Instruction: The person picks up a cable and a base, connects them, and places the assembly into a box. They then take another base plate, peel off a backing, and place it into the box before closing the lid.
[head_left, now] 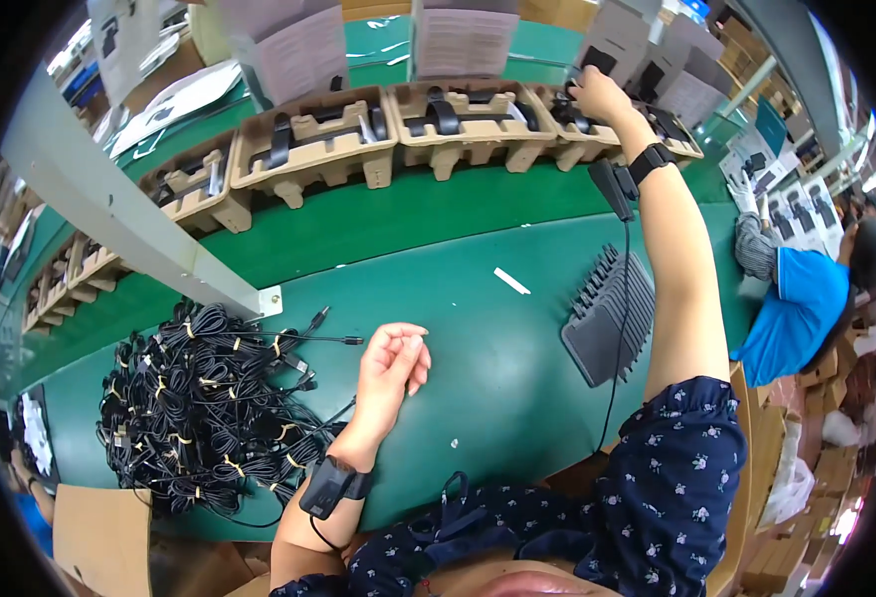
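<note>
My left hand (393,373) rests over the green table with its fingers curled in and the thumb against them; nothing shows in it. Just left of it lies a big heap of black cables (209,408), bundled with pale ties, one plug pointing at my wrist. My right hand (602,97) reaches far forward to a brown moulded pulp tray (582,149) holding black parts. Its fingers are pinched down at the tray's far side, and what they grip is hidden. Under my right forearm sits a stack of flat black ribbed pieces (612,318).
More pulp trays with black parts (313,149) line a raised green strip. Behind stand grey-white boxes (463,40). A metal post (149,199) rises at left. A white strip (510,281) lies mid-table. A co-worker in blue (796,298) is at right. Wrist devices with cords are on both arms.
</note>
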Demonstrator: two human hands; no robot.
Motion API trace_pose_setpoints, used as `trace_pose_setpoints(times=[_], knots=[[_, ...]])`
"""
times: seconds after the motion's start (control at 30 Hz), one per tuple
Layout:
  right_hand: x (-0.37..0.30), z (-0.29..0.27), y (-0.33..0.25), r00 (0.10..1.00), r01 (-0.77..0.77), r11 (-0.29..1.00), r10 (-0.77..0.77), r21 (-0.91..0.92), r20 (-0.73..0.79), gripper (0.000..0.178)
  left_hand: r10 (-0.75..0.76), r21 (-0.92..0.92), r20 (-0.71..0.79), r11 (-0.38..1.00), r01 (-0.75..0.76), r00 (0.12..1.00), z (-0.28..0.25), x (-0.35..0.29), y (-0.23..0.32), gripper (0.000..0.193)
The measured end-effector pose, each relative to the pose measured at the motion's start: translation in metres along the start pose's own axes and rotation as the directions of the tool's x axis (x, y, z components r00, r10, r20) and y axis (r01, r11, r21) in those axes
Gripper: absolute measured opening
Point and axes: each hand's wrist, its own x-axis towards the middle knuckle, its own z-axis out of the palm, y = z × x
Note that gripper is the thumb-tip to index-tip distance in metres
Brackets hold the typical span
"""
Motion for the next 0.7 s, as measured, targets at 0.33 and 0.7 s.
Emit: trace_pose_setpoints(times=[0.33,0.7], knots=[[0.026,0.077,0.023,0.991,0.133,0.985,-0.131,0.111,-0.026,0.05,-0.071,0.015,0.022,0.997,0.07,0.997,-0.001,-0.007,-0.003,0.015],[0.004,0.048,0.009,0.988,0.152,0.988,-0.153,0.029,0.021,0.064,-0.001,-0.011,0.046,1.0,0.002,0.999,0.001,-0.012,-0.005,0.017]])
